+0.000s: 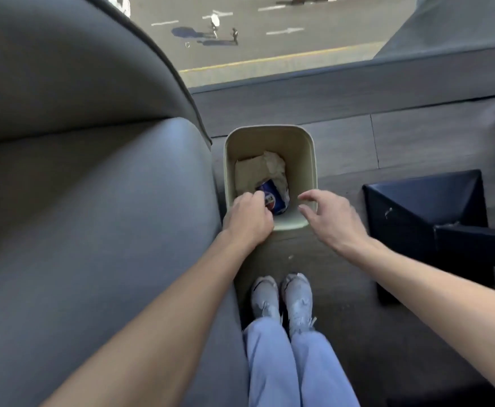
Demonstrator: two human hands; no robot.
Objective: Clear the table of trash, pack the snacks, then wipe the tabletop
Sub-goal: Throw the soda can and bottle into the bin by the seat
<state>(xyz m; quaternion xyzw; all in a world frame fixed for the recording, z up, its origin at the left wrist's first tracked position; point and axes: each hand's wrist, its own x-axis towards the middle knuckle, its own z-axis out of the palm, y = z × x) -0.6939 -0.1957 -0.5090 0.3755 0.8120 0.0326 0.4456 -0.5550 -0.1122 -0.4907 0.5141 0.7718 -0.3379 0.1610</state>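
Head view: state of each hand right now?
Left hand: fingers curled shut over the beige plastic trash bin, above the blue can; any grip cannot be told.
Right hand: open, fingers spread, holding nothing.

Bare forearms on this person, no sleeves, no watch or rings on the left hand (pixel 247 220) or right hand (pixel 332 220). Light blue trousers (pixel 293 365) hang loose. Pale grey sneakers (pixel 281 298), scuffed.

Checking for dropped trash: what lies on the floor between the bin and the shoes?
In the head view, the floor between the bin and the shoes is nearly bare; one small pale speck lies there.
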